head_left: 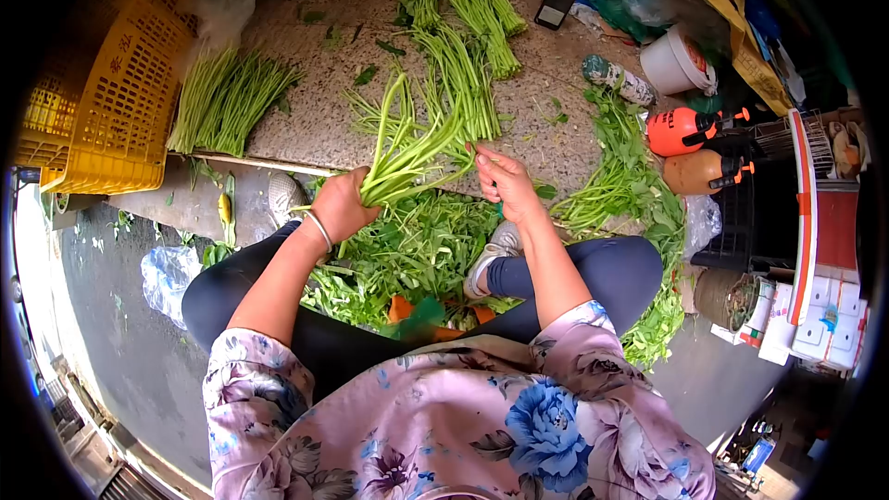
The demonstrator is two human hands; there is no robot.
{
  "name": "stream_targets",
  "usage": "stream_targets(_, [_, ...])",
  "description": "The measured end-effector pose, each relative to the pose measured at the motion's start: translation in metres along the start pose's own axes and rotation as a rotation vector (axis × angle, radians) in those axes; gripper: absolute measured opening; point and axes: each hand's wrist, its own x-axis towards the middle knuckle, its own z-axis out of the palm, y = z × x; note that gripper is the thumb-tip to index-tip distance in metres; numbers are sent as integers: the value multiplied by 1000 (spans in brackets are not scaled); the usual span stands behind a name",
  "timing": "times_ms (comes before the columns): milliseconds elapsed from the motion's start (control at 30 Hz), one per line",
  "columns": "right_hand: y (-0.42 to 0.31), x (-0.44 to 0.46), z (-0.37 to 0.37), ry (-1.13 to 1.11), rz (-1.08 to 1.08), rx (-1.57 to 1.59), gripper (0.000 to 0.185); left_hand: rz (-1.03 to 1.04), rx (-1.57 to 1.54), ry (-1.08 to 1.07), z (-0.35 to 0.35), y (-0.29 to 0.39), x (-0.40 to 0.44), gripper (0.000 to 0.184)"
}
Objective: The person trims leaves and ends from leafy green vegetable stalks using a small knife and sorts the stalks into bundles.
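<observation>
Wrapped around green stems [405,165], the left hand [345,207] holds them bunched; beside this grip, the right hand [507,187] perhaps pinches one; leaves [407,245] lie beneath.

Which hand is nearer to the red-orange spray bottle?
Right. The right hand is left of the red-orange spray bottle, with leafy greens between them; the left hand, gripping green stems, is farther left, beyond the right hand.

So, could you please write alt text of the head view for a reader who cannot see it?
The left hand grips a bunch of green stalks, the right hand at its edge. Leafy greens lie between the shoes; more stalk bundles rest on a speckled slab, one beside a yellow crate.
</observation>
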Motion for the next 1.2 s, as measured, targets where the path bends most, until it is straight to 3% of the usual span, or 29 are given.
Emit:
stream_targets(33, [8, 4, -6, -2, 6, -1, 38, -4, 21, -4, -4, 1, -1, 32])
stream_targets(100, [24, 13, -18, 180, -68, -446, 43, -8, 55, -7, -4, -14, -2, 32])
stream_targets(133, [34, 18, -28, 196, -33, -692, 53, -95, 49, 12, -6, -19, -2, 32])
stream_targets(167, [44, 21, -38, 188, -32, -697, 53, -182, 45, 31, -7, -23, -1, 32])
stream_targets(233, [43, 20, -31, -46, 159, -1523, 61, -207, -36, 145, -9, -28, -1, 28])
stream_targets(267, [40, 25, -27, 40, 380, -1487, 65, -234, -351, 247, -7, -35, 1, 25])
stream_targets(300, [35, 31, -15, 25, 377, -1493, 65, -258, -665, 351, -7, -41, 3, 22])
stream_targets(333, [32, 40, -6, 169, 282, -1412, 60, -395, -947, 362, -13, -35, 5, 22])
stream_targets(367, [32, 49, 1, 311, 191, -1320, 55, -406, -943, 369, -17, -34, 6, 22])
stream_targets(433, [42, 77, 8, 340, 161, -1342, 50, -530, -1089, 380, -23, -35, 8, 23])
stream_targets(500, [47, 95, 14, 490, -72, -1580, 43, -484, -1110, 427, -22, -40, 12, 21])
stream_targets(567, [46, 105, 13, 442, -17, -1566, 38, -495, -1300, 438, -23, -38, 13, 18])
stream_targets(633, [41, 110, 11, 414, 179, -1484, 38, -530, -1328, 466, -27, -36, 14, 18])
stream_targets(700, [40, 110, 4, 413, 100, -1560, 34, -599, -1390, 502, -28, -32, 16, 18])
stream_targets(767, [35, 105, 1, 343, 70, -1403, 27, -608, -1393, 506, -27, -30, 18, 17])
stream_targets(833, [36, 96, 2, 440, 24, -1304, 26, -625, -1479, 502, -21, -34, 19, 16])
stream_targets(933, [29, 70, 19, 324, -112, -520, 31, -678, -1497, 475, -15, -29, 23, 15])
stream_targets(1100, [16, 14, 74, 254, -166, -265, 24, -636, -1625, 211, -4, -5, 35, 15])
stream_targets(1200, [20, -1, 85, 220, -302, -309, 19, -583, -1683, 95, -1, 17, 40, 19])
